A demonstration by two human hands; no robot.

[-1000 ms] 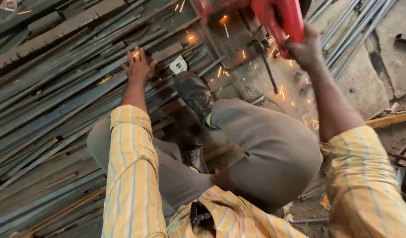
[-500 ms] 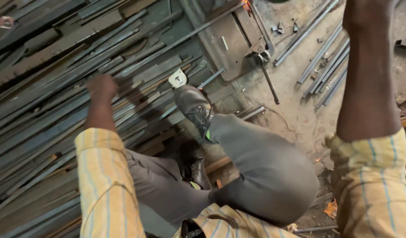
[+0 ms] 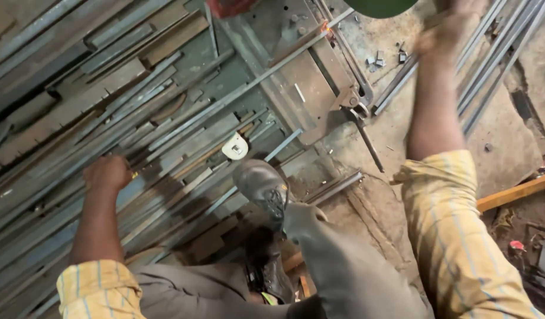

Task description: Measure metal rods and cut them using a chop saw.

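Two hands are working: the left hand [image 3: 109, 173] is pressing, fisted, on the long steel bar [image 3: 225, 106] lying across the saw base [image 3: 296, 77], best kept firm, while the blurred right hand [image 3: 447, 26], grip unclear, is reaching upward.

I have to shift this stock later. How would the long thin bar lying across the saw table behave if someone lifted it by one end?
The long thin bar looks like slender steel, so it would probably sag and whip at the far end. It seems heavy for its thickness. Lying over the saw table and the stacked bars, it might slide or roll sideways once the left hand lets go.
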